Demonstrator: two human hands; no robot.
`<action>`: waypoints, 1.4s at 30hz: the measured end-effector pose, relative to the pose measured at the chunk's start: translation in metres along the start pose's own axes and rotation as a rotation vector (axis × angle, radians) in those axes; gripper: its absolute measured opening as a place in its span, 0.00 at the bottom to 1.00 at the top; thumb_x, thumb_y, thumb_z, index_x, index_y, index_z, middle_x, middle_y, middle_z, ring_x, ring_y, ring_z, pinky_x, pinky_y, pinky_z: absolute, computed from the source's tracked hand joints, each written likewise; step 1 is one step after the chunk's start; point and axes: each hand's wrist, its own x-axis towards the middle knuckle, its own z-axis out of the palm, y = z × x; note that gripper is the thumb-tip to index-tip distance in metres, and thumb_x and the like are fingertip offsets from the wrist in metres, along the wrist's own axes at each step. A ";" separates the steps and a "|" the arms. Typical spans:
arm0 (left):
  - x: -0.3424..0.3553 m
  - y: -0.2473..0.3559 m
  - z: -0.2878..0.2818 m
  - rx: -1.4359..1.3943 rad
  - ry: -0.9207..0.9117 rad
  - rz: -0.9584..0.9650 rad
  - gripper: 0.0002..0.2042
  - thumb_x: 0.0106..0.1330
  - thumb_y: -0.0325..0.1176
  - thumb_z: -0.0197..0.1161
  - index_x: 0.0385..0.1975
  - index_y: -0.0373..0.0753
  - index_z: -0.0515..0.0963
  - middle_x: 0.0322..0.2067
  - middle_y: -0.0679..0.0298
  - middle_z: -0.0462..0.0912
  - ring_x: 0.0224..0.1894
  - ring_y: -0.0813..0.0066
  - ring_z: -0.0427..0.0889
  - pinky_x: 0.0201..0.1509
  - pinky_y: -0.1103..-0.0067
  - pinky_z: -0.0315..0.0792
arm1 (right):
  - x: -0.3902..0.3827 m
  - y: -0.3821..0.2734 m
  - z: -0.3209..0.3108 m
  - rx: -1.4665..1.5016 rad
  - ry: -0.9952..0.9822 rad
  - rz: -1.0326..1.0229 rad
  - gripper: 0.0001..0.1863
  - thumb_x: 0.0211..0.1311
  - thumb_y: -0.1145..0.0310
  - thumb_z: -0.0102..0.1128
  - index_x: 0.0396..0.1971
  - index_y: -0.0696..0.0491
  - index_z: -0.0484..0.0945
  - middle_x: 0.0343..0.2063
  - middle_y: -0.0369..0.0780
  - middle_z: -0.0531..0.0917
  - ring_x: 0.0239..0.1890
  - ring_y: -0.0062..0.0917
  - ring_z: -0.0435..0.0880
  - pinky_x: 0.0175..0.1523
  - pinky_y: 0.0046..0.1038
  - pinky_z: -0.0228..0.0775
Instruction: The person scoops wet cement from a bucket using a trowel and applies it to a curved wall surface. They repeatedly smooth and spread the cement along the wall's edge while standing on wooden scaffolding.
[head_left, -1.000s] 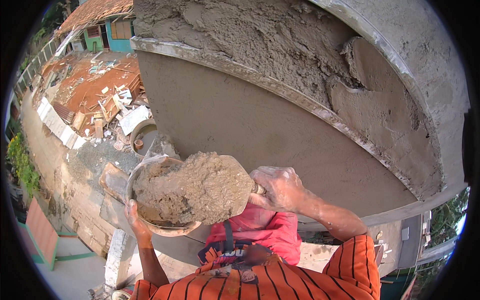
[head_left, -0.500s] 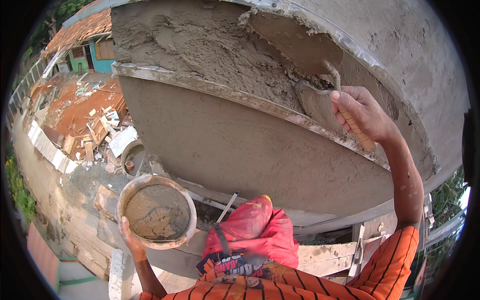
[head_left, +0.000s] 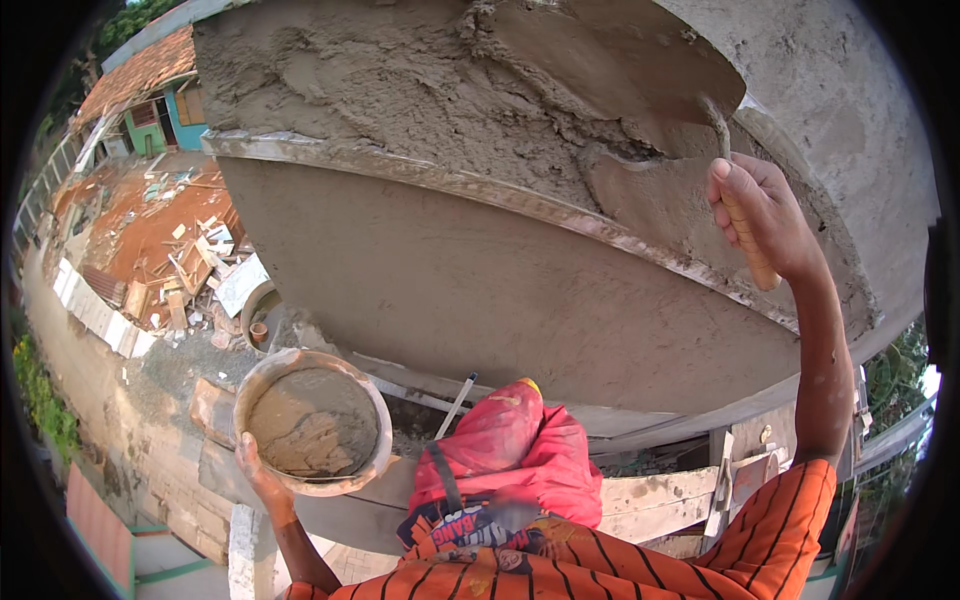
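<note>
My right hand (head_left: 765,215) is closed round the wooden handle of a trowel (head_left: 748,235). The trowel's broad blade (head_left: 640,70) lies against wet, rough mortar (head_left: 400,80) on the upper part of the wall. At the lower left, my left hand (head_left: 262,470) grips the rim of a round bucket (head_left: 377,400). Grey mortar (head_left: 312,420) fills much of the bucket, with a scooped, uneven surface. A mortar-smeared straight batten (head_left: 430,180) runs across the wall, between the rough band and the smoother plaster (head_left: 480,290) below.
Wooden planks (head_left: 660,505) run beneath me at the wall's foot. A white-tipped stick or pipe (head_left: 457,403) lies beside my red-covered knee. Far below on the left are scrap wood (head_left: 195,265), a concrete ring (head_left: 262,310) and a tiled-roof house (head_left: 140,80).
My right hand and the trowel have moved a little up and to the right along the wall. The left hand stays on the bucket, which has hardly moved.
</note>
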 end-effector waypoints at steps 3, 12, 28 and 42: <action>0.005 -0.005 -0.007 0.024 -0.012 0.011 0.27 0.68 0.46 0.56 0.60 0.33 0.66 0.57 0.57 0.69 0.60 0.67 0.66 0.66 0.70 0.58 | -0.010 0.007 -0.003 -0.047 0.038 -0.011 0.25 0.67 0.46 0.51 0.22 0.54 0.73 0.15 0.32 0.69 0.19 0.15 0.68 0.23 0.21 0.61; 0.003 -0.008 -0.005 -0.012 -0.005 -0.005 0.27 0.69 0.45 0.55 0.61 0.33 0.65 0.58 0.57 0.69 0.61 0.66 0.65 0.67 0.70 0.57 | -0.033 0.023 -0.009 -0.512 0.336 -0.058 0.23 0.66 0.50 0.57 0.22 0.56 0.72 0.14 0.34 0.70 0.19 0.17 0.66 0.26 0.27 0.61; 0.006 -0.009 0.001 0.078 0.046 0.112 0.23 0.69 0.40 0.56 0.58 0.32 0.70 0.56 0.60 0.72 0.60 0.71 0.68 0.67 0.73 0.56 | -0.136 0.019 0.263 0.994 -1.074 0.212 0.18 0.68 0.54 0.56 0.30 0.56 0.78 0.19 0.33 0.76 0.22 0.17 0.73 0.28 0.21 0.65; -0.002 -0.022 -0.023 0.044 -0.149 0.213 0.22 0.72 0.39 0.52 0.59 0.30 0.69 0.55 0.60 0.73 0.59 0.74 0.69 0.65 0.76 0.59 | -0.045 0.068 0.343 -0.344 -0.396 -0.870 0.12 0.60 0.59 0.61 0.41 0.47 0.77 0.27 0.37 0.79 0.31 0.33 0.82 0.33 0.37 0.72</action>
